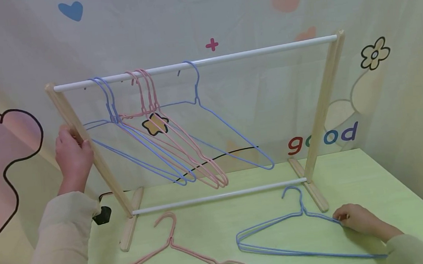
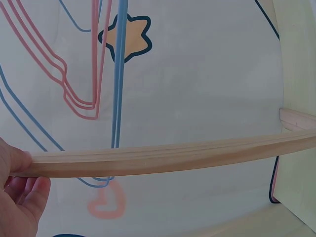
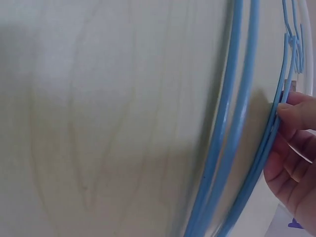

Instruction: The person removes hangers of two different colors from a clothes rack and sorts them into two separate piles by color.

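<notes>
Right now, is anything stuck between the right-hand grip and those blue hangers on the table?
Nope, nothing visible is: the right-hand grip directly pinches a sloping shoulder of the blue hangers.

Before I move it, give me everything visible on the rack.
The rack stands on the table: two pale posts, apparently wood, on matching feet. A white upper bar and a white lower bar join the posts; what the bars are made of is unclear. Three blue hangers and three pink hangers hook over the upper bar; the lower bar holds none. The left hand grips the left post partway up.
</notes>
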### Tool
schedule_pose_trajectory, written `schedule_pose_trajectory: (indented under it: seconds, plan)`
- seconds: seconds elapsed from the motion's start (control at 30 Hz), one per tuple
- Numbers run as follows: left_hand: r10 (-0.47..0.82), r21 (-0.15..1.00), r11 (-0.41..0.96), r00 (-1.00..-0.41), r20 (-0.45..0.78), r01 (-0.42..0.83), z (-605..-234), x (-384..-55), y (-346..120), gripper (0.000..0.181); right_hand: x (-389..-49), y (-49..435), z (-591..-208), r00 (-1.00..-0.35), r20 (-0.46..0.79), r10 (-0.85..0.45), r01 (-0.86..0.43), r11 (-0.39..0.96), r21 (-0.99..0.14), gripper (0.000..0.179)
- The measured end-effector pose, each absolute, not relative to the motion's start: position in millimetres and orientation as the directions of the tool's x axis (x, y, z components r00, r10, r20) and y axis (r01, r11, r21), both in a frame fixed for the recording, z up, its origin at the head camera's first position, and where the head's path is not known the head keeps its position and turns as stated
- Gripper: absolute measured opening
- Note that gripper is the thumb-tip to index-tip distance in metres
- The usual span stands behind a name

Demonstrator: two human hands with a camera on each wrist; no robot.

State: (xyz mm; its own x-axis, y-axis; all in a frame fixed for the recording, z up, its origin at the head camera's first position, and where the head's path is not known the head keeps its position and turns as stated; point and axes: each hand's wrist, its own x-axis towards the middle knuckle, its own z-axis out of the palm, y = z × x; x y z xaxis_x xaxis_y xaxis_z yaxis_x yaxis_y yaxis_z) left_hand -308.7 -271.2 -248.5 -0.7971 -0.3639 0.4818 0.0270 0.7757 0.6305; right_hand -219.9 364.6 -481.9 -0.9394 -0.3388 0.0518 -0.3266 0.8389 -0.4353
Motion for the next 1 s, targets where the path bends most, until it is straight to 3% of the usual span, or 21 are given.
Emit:
schedule_pose_trajectory:
  seconds: [0.37,0.53,0.73,1.0]
  plan:
    - [-0.364,0.628,0.777,-0.787,0.498,0.038,-249,-307,-271,0.028,-220,362,-466,-0.939,0.045,-0.340,-0.322,0.830,-0.456,0.018]
    - [-0.360,0.634,0.772,-0.790,0.496,0.047,-249,-307,-270,0.029,-224,351,-442,-0.927,0.022,-0.373,-0.326,0.778,-0.537,0.026]
    - [-0.362,0.646,0.761,-0.792,0.491,0.053,-248,-307,-270,0.032,-232,328,-407,-0.923,-0.063,-0.380,-0.240,0.694,-0.679,0.034]
    - [-0.365,0.648,0.760,-0.790,0.493,0.053,-248,-308,-271,0.030,-243,273,-336,-0.880,-0.057,-0.472,-0.239,0.543,-0.805,0.042]
